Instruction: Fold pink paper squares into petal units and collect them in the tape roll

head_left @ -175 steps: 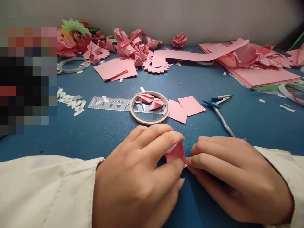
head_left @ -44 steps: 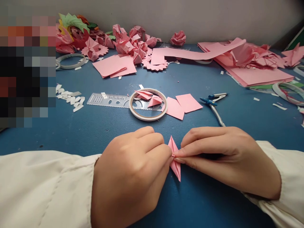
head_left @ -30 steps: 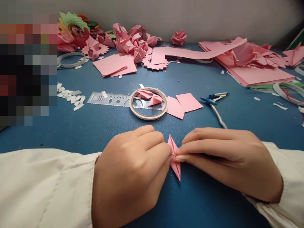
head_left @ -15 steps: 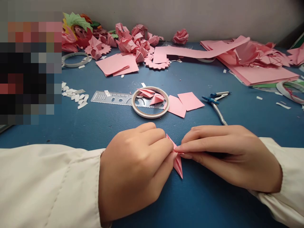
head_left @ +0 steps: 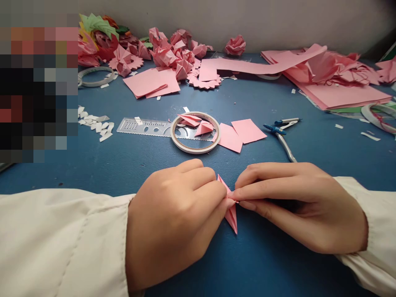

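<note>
A small folded piece of pink paper with pointed ends is pinched between both hands above the blue table. My left hand is closed, its thumb and forefinger gripping the paper's middle. From the other side, my right hand pinches the paper's right edge between thumb and fingertips. The fingers hide most of the fold's centre. Just beyond the hands, a roll of tape lies on a clear plastic ruler, with small folded pink pieces inside its ring. Two pink paper squares lie beside it.
A blue and silver compass lies beyond my right hand. White paper scraps are heaped at left. Crumpled pink paper flowers line the back. Pink sheets are stacked at right, near another tape roll.
Both hands keep their pinch on the pink paper, with only a slight shift of the fingers where they meet. The other things stay where they were.
</note>
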{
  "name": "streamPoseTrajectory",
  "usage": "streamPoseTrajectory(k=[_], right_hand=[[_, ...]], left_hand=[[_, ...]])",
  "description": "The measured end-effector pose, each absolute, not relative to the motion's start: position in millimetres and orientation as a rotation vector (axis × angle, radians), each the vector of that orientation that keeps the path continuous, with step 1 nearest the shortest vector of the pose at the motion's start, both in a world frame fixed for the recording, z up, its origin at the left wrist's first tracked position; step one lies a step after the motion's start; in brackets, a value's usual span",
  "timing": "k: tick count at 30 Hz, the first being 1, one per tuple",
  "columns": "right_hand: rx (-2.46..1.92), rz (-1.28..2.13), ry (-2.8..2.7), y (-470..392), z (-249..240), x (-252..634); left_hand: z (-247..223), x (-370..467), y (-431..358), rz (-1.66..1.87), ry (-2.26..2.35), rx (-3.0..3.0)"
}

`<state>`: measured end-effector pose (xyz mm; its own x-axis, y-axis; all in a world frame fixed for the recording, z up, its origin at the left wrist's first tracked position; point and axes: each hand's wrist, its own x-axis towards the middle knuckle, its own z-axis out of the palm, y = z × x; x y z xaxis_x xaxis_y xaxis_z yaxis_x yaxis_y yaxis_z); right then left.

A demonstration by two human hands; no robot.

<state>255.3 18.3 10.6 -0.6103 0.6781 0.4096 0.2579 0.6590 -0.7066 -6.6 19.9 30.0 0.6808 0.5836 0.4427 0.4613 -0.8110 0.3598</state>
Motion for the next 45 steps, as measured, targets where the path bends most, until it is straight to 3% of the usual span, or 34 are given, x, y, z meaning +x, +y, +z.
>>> streamPoseTrajectory(k=[34,45], right_hand=[[-0.894,0.454,-2.221,0,6,257],[-0.869,0.496,-2.253,4,12,262]], left_hand=[[34,-6,15,0.780,0.876,2.554],[31,-8,20,0.839,0.779,2.675]])
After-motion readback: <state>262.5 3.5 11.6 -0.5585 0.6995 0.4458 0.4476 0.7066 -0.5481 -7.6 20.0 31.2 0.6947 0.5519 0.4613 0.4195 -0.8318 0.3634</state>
